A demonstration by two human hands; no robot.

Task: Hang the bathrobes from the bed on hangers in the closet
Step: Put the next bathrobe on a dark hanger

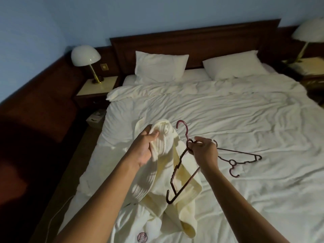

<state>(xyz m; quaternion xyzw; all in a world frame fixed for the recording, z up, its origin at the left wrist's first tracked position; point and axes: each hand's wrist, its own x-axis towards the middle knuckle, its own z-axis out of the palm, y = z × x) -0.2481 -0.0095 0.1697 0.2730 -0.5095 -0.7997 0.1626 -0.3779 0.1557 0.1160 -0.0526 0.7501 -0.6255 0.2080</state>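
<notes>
Both bare forearms reach forward from the bottom edge, drawing closer toward the hands. The left hand (146,148) is lifted, its fingers (155,133) curled round a bunch of bathrobe (164,142) cloth. The right hand (205,151), back upward, pinches a hanger (185,184) at its neck.

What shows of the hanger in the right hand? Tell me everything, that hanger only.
The hanger is dark reddish-brown, plastic by its look: an open hook, a ring at the neck, notched shoulders and a straight bottom bar. The right hand pinches it at the neck and holds it tilted above the bed, hook pointing away, one shoulder end low over the cream bathrobe.
</notes>
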